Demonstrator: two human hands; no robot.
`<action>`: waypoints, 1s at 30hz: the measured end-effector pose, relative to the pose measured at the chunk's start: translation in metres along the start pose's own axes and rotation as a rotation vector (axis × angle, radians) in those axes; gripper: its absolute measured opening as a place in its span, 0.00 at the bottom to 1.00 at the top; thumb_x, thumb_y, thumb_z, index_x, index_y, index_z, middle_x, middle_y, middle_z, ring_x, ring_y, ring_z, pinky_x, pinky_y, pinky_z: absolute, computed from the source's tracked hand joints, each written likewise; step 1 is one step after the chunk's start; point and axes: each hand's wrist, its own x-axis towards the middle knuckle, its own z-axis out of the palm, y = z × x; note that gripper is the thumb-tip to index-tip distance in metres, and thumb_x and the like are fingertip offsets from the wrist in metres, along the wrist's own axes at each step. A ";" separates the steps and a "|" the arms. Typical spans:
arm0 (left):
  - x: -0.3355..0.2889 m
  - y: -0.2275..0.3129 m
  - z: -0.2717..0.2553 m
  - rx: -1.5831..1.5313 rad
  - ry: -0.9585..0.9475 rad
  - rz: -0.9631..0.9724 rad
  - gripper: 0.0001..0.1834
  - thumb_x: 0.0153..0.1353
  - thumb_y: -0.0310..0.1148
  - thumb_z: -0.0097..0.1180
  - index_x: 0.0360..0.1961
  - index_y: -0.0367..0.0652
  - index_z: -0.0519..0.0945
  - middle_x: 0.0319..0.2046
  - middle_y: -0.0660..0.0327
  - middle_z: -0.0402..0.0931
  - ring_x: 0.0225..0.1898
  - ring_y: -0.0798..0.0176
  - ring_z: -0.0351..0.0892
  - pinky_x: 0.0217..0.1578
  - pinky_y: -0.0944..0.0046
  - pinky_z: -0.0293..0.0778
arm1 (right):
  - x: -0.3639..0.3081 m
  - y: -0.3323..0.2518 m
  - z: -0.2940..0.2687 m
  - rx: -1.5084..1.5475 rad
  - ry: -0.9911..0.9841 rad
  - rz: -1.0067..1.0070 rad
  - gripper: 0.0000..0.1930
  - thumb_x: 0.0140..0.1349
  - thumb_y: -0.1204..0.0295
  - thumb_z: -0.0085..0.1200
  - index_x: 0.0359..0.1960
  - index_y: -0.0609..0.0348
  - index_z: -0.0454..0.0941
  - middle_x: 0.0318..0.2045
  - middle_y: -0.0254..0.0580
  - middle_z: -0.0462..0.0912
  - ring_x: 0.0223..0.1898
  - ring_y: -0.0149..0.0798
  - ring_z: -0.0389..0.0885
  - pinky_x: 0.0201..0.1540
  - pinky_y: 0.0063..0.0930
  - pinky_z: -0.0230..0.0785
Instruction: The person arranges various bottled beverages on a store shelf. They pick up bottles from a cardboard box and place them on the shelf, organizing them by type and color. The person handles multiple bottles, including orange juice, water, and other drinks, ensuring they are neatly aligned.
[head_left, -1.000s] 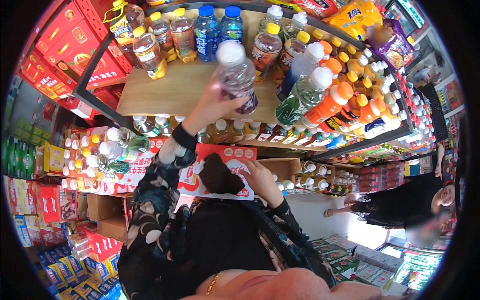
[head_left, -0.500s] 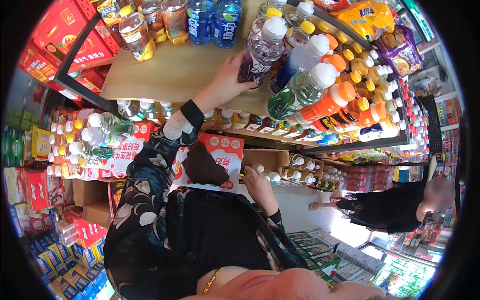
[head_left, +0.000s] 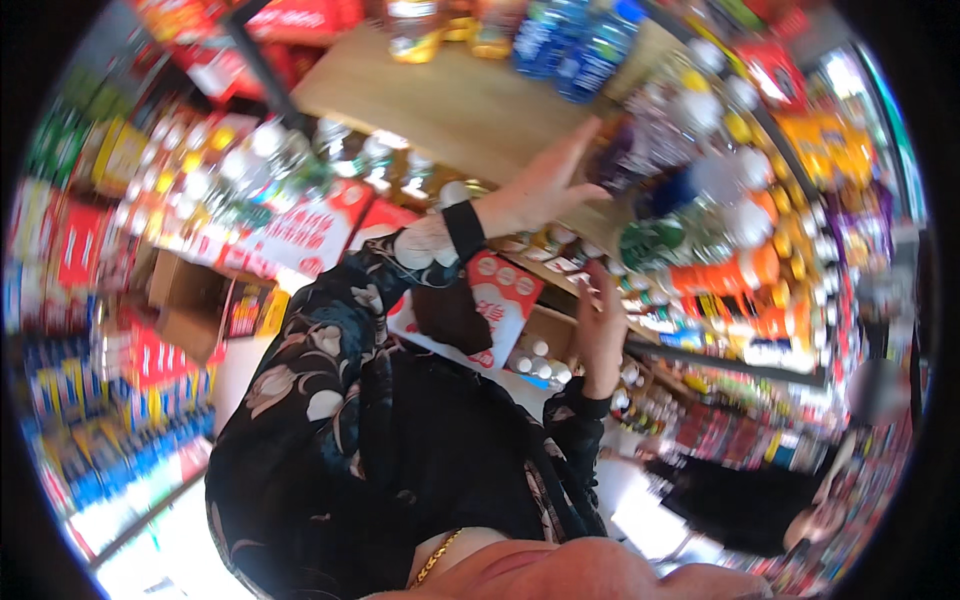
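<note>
My left hand (head_left: 545,185) reaches over the wooden shelf (head_left: 430,100), its thumb and fingers apart and holding nothing. Just right of its fingertips stands a clear bottle with a dark purple label (head_left: 625,155) and a white cap; a small gap seems to part them. Lower down, my right hand (head_left: 603,325) is raised by the shelf's front edge, fingers upward and spread, with no object visible in it. A green-labelled clear bottle (head_left: 665,240) and an orange drink bottle (head_left: 720,272) are the things nearest above it. Motion smears the bottles.
Blue bottles (head_left: 590,55) stand at the back of the shelf. Below it, a red-and-white carton (head_left: 510,300) lies before me with a dark brown item (head_left: 450,315) on it. An open cardboard box (head_left: 185,300) is at left. Another person in black (head_left: 740,500) is at right.
My left hand has let go of the purple-labelled bottle, its fingers now spread. My right hand has risen from the lower bottles toward the shelf edge. The whole view has turned and shifted.
</note>
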 end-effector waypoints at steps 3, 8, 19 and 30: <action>-0.038 0.014 -0.051 -0.167 0.063 -0.126 0.33 0.63 0.29 0.61 0.67 0.39 0.62 0.56 0.50 0.74 0.56 0.59 0.76 0.57 0.60 0.72 | 0.015 0.001 -0.005 0.037 0.003 -0.026 0.17 0.66 0.76 0.54 0.56 0.64 0.76 0.45 0.52 0.83 0.45 0.43 0.83 0.48 0.32 0.73; -0.122 -0.011 -0.139 -0.036 0.407 -0.234 0.16 0.64 0.24 0.58 0.53 0.40 0.77 0.42 0.58 0.78 0.44 0.65 0.81 0.44 0.67 0.78 | 0.020 0.021 -0.010 0.187 0.023 0.097 0.12 0.68 0.77 0.53 0.51 0.66 0.80 0.46 0.47 0.85 0.46 0.31 0.81 0.49 0.24 0.72; -0.163 -0.035 -0.297 0.732 0.521 -0.222 0.37 0.58 0.25 0.61 0.67 0.33 0.60 0.59 0.42 0.67 0.59 0.43 0.68 0.59 0.54 0.66 | 0.018 -0.006 0.002 0.036 -0.020 0.092 0.12 0.67 0.72 0.55 0.48 0.66 0.79 0.40 0.50 0.85 0.41 0.38 0.83 0.46 0.28 0.72; -0.170 -0.037 -0.267 0.202 0.406 -0.439 0.19 0.59 0.22 0.62 0.51 0.38 0.72 0.38 0.62 0.75 0.36 0.71 0.77 0.37 0.70 0.77 | -0.028 -0.016 0.008 -0.013 -0.098 0.102 0.10 0.62 0.72 0.56 0.42 0.67 0.78 0.35 0.57 0.82 0.38 0.57 0.81 0.39 0.41 0.73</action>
